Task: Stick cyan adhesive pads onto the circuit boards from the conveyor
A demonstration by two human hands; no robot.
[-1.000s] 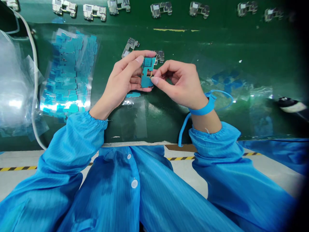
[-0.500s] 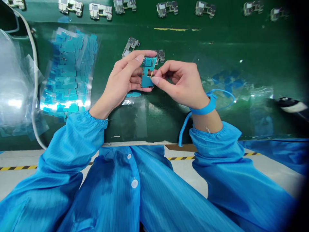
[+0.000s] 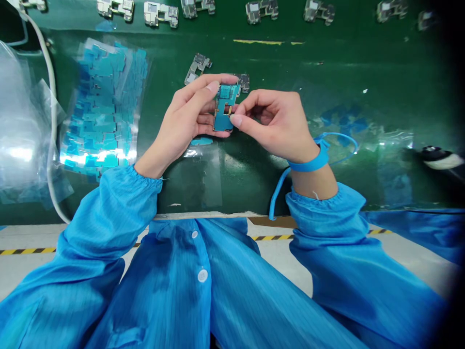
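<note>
A small blue circuit board (image 3: 223, 109) is held upright above the green belt (image 3: 327, 72). My left hand (image 3: 189, 118) wraps around its left side, index finger along the top edge and thumb below. My right hand (image 3: 272, 123) pinches the board's right edge with thumb and forefinger. A blue wrist strap (image 3: 308, 162) with a coiled cord circles my right wrist. Beneath the hands lies a clear film strip (image 3: 199, 165) with a blue piece (image 3: 201, 141) on it.
A clear bag of blue film pieces (image 3: 103, 104) lies at the left, beside crumpled clear plastic (image 3: 22, 121) and a white cable (image 3: 53, 121). Metal-shielded boards (image 3: 160, 13) run in a row along the far belt; two more (image 3: 198, 65) lie just behind my hands. Clear film (image 3: 363, 131) lies right.
Both hands and the board have stayed almost still. The row of boards on the far belt has shifted slightly to the right.
</note>
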